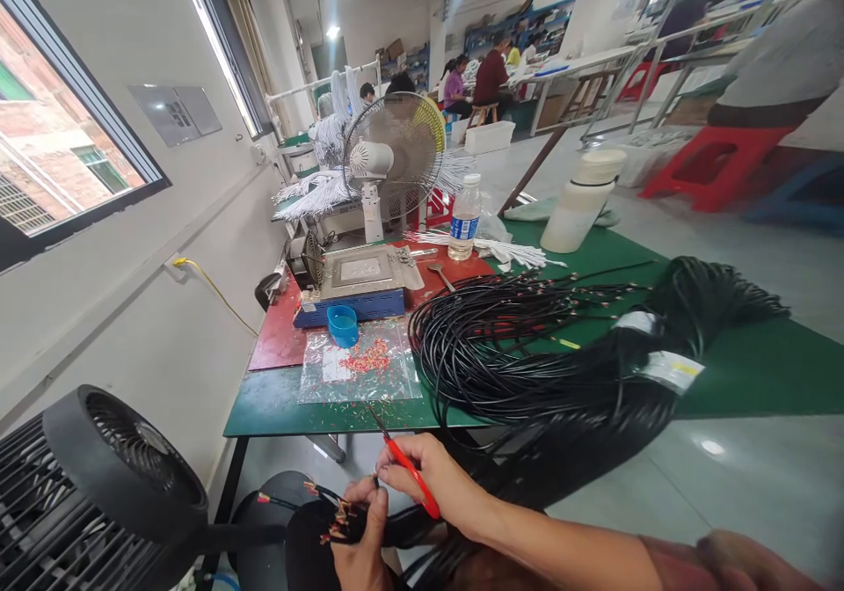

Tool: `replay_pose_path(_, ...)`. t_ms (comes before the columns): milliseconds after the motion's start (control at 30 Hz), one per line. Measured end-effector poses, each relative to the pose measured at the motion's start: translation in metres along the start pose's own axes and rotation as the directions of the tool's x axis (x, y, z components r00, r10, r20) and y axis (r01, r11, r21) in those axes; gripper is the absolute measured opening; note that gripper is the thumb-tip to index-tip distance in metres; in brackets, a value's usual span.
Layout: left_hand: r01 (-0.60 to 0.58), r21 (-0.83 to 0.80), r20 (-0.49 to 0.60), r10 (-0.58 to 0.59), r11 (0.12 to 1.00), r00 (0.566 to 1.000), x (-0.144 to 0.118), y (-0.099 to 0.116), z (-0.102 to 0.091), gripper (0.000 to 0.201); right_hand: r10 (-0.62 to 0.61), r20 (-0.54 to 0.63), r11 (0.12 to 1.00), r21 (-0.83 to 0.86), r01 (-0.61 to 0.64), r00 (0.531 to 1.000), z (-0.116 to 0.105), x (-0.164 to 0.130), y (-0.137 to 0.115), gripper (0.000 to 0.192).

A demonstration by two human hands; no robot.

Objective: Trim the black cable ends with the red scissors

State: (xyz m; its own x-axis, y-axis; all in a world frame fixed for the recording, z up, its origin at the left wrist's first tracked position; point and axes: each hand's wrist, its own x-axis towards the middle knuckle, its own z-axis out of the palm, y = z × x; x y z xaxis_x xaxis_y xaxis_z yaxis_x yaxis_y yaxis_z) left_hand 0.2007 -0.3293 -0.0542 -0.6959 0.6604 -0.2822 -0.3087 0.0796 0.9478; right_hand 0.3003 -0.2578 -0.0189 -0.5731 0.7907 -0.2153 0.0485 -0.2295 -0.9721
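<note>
My left hand (364,558) is closed around a bundle of black cables over my lap, below the table's front edge. Their cut ends (339,521) fan out past the thumb, showing short red and pale inner wires. In my right hand (432,472) is a red-handled tool (414,477), its thin dark tip pointing up and away toward the table; whether it is scissors or tweezers I cannot tell. The right fingertips meet the left thumb and fingers at a dark cable end (376,481). Part of each hand's grip is hidden.
A large heap of black cables (514,362) covers the green table (745,380) and hangs over its front. A plastic bag (316,384) holds red and yellow scraps beside a blue cup (343,325). Behind stand a blue-sided device (356,305), bottle (464,222) and fan (373,164). A black fan (125,477) stands left.
</note>
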Motion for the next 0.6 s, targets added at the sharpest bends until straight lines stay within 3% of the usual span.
replay_pose_path(100, -0.052, 0.016, 0.0, 0.052, 0.999, 0.999, -0.002, 0.004, 0.002, 0.028, -0.002, 0.001, 1.0, 0.015, 0.002, 1.0, -0.001, 0.001, 0.0, 0.024)
replay_pose_path(200, -0.077, 0.025, -0.014, 0.078, 0.997, 0.997, -0.004, 0.006, 0.004, 0.028, 0.072, -0.004, 0.994, 0.088, -0.071, 0.997, 0.001, 0.001, -0.001, 0.019)
replay_pose_path(333, -0.056, 0.034, -0.029, 0.057, 0.998, 0.998, -0.004, 0.003, 0.003, 0.03, 0.218, 0.062, 0.937, 0.266, -0.227, 0.974, 0.007, -0.004, 0.0, 0.018)
replay_pose_path(400, -0.026, 0.054, -0.027, 0.027, 0.998, 0.999, -0.002, 0.0, 0.001, 0.031, 0.188, 0.036, 0.95, 0.248, -0.191, 0.981, 0.01, -0.007, 0.002, 0.017)
replay_pose_path(433, -0.003, 0.053, -0.018, 0.004, 0.999, 1.0, -0.001, -0.001, 0.0, 0.031, 0.118, -0.009, 0.978, 0.176, -0.114, 0.993, 0.011, -0.008, 0.004, 0.016)
replay_pose_path(500, 0.044, 0.03, 0.027, -0.045, 0.999, 0.999, 0.001, -0.001, -0.001, 0.032, -0.141, -0.094, 0.986, -0.104, 0.131, 0.986, 0.01, -0.008, 0.008, 0.014)
replay_pose_path(533, 0.062, 0.015, 0.053, -0.062, 0.998, 0.997, 0.001, -0.001, -0.002, 0.032, -0.302, -0.098, 0.923, -0.278, 0.265, 0.948, 0.008, -0.007, 0.01, 0.015)
replay_pose_path(600, 0.076, -0.007, 0.077, -0.076, 0.997, 0.994, -0.001, 0.003, -0.001, 0.03, -0.59, -0.02, 0.67, -0.57, 0.476, 0.807, 0.003, -0.003, 0.015, 0.02)
